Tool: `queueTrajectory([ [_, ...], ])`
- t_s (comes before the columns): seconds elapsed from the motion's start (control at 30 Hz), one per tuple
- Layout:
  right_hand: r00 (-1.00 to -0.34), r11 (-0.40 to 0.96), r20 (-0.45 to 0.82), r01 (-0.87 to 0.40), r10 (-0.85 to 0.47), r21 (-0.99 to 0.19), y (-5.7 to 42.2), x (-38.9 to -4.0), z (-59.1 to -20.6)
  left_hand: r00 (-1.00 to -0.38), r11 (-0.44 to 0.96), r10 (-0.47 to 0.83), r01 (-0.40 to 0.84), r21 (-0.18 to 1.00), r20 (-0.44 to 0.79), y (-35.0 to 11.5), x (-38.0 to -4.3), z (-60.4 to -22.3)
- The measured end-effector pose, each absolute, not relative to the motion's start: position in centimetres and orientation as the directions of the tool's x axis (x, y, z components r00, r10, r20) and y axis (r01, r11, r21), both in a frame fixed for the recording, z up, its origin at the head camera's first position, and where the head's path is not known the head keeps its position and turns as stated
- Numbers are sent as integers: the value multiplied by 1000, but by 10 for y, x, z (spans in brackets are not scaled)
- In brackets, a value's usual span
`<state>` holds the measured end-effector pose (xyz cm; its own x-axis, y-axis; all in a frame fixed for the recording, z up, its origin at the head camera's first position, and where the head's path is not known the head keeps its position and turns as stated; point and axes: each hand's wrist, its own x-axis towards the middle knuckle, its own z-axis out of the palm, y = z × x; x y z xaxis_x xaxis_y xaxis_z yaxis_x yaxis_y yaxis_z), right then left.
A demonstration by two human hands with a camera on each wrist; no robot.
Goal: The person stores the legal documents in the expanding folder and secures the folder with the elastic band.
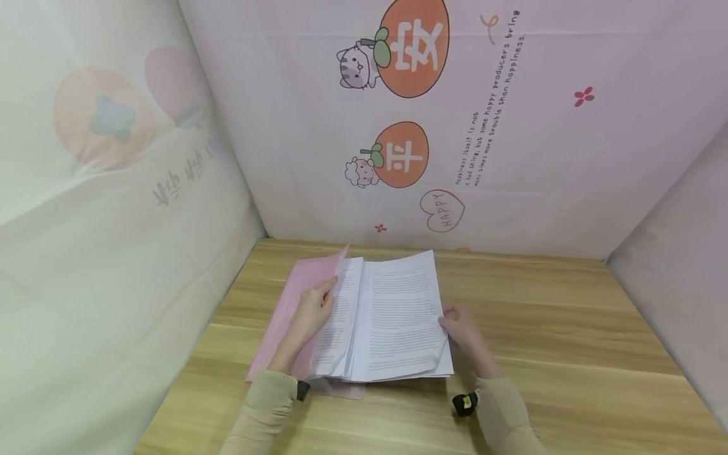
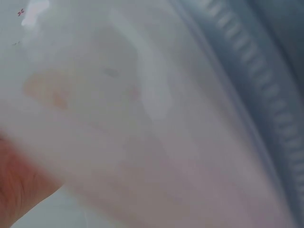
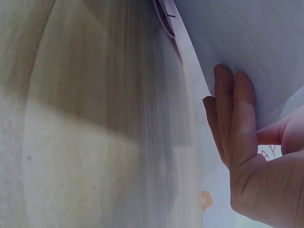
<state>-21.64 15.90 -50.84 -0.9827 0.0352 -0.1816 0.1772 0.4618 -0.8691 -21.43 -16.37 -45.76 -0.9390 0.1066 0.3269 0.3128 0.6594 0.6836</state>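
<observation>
A pink folder point(image 1: 309, 278) lies open on the table, with loose printed sheets point(image 1: 400, 303) spread at its right. My left hand point(image 1: 311, 309) lies over the folder's cover and pinches its raised edge, beside the left-hand pages point(image 1: 340, 322). In the left wrist view a blurred translucent sheet point(image 2: 156, 142) covers most of the picture, and only part of the hand shows at the lower left. On the other side, my right hand point(image 1: 463, 325) pinches the sheets' right edge between thumb and fingers. Its fingers point(image 3: 243, 104) lie against the underside of the paper in the right wrist view.
Beneath everything is a wood-grain table point(image 1: 557, 335). Printed fabric hangs behind it point(image 1: 512, 208) and along the left side point(image 1: 142, 253). A dark band with a small device point(image 1: 465, 404) sits at the right wrist. The lower right corner of the sheets is creased.
</observation>
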Motion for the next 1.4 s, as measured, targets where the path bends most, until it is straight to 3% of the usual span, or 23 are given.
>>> queueTrajectory([
  [1.4,-989,418,-146,126,-17,-900,153,-216,-495,-948,652,112,297,698,299,-163,-217,-460],
])
